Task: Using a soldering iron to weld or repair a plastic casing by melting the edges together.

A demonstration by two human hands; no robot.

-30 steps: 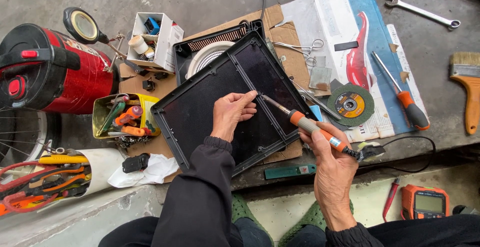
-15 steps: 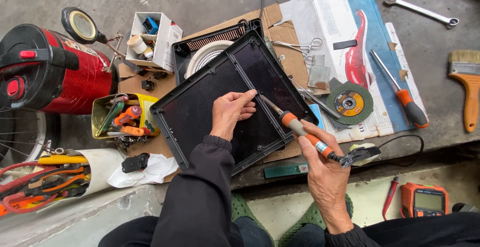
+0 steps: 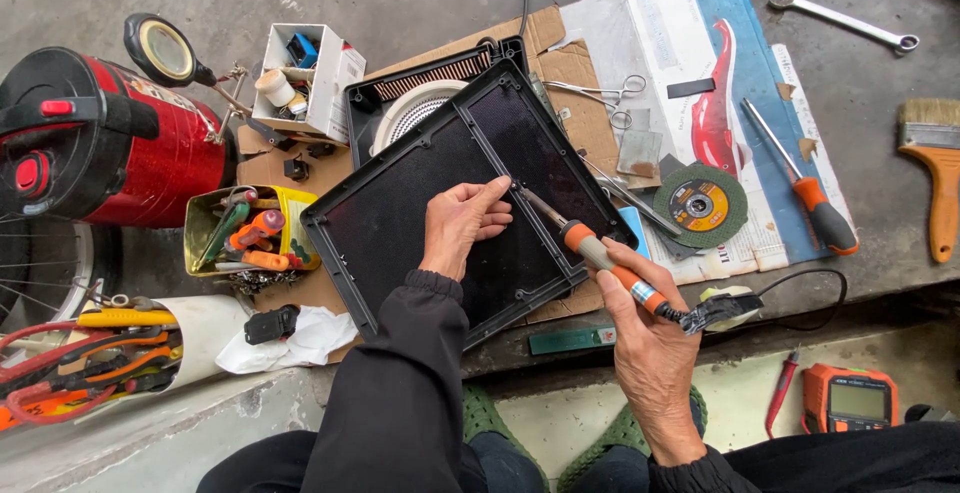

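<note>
Head view, as I log it: left hand (image 3: 462,223) flat and open on the black panel (image 3: 400,223), steadying it over cardboard (image 3: 575,103). Right hand (image 3: 645,338) clamped on the soldering iron (image 3: 600,258), tip angled to the panel's middle. Spare screwdriver (image 3: 800,178) lies beside.

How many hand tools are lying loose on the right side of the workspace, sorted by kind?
Screwdriver with orange and black handle: 1
Spanner: 1
Paintbrush: 1
Scissors: 1
Cutting disc: 1
Total: 5
Not counted: the soldering iron in the right hand, its tip by the black panel under the left hand.
</note>
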